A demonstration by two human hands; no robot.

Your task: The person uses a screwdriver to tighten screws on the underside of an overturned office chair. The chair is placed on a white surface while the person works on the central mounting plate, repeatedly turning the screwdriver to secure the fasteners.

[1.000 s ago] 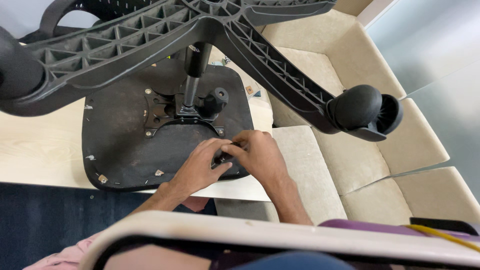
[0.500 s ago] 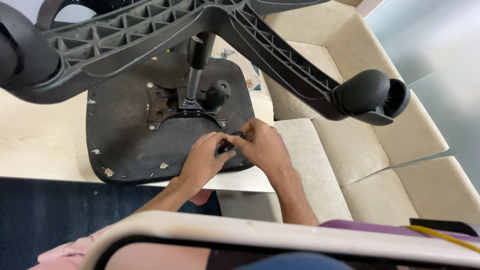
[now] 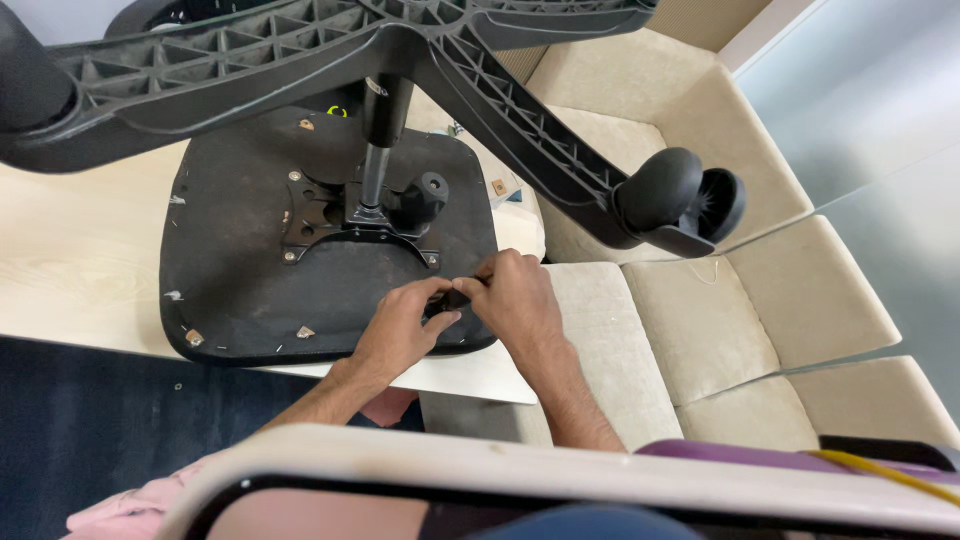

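Together, both hands [image 3: 460, 315] on seat underside [image 3: 250, 290]

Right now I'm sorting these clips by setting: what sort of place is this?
Probably an office or lounge room, not a workshop. An upturned office chair lies on a pale wooden table, a beige cushioned sofa stands beside it, and dark carpet covers the floor. Both hands, left hand and right hand, work at the seat's underside.

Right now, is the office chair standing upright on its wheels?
No, the chair seat lies upside down on the table, with the star base and a caster pointing upward.
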